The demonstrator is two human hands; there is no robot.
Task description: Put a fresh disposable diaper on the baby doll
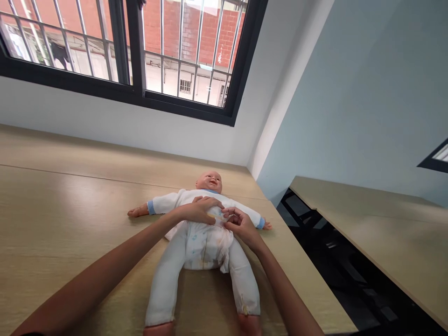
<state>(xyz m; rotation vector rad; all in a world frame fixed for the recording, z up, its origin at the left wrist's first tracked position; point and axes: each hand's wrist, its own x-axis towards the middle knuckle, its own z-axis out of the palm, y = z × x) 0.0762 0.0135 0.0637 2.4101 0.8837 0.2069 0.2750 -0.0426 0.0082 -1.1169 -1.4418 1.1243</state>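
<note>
A baby doll [209, 181] lies on its back on the wooden table, arms spread, head away from me. It wears a white top [166, 204] with blue cuffs and white leggings. A white diaper [205, 247] with a faint print is around its hips, over the leggings. My left hand [203, 210] grips the front waist of the diaper, thumb on its surface and fingers curled along the upper edge. Beside it, my right hand [241, 225] has bent fingers closed on the diaper's waist on the right side. The exact fold between my fingertips is partly hidden.
The wooden table [70, 224] extends left and back to the wall under a barred window [189, 51]. To the right, a dark gap [329, 247] separates it from another wooden table [385, 233]. A pale blue wall [357, 93] stands behind that one.
</note>
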